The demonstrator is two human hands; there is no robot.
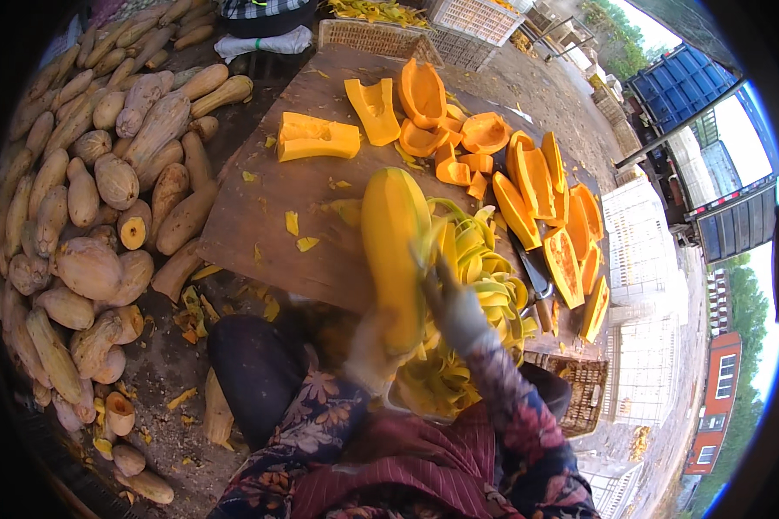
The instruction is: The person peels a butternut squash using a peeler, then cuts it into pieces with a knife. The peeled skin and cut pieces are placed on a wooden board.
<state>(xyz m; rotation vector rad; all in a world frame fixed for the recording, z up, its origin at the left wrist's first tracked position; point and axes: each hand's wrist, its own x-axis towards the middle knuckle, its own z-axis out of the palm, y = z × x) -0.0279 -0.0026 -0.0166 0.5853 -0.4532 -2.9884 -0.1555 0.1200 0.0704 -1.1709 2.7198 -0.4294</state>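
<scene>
A long yellow squash (395, 225), its skin pared off, lies lengthwise with its near end over the edge of a brown board (260, 216). My left hand (370, 350), gloved and blurred, grips that near end. Along the squash's right side is my right hand (459, 311) in a grey-white glove with dark fingers, bent around something too smeared to make out. Yellow-green peel strips (480, 259) heap up right beside the squash, and more peelings (437, 385) pile below my right hand. A knife (533, 275) lies past the heap, partly covered.
Cut orange squash pieces (537, 177) fill the board's far right; a halved chunk (318, 137) lies far left. Whole tan squashes (86, 259) are piled on the ground at left. Plastic crates (640, 251) stand at right. Behind the board sits another person (264, 17). A blue truck (675, 86) stands beyond.
</scene>
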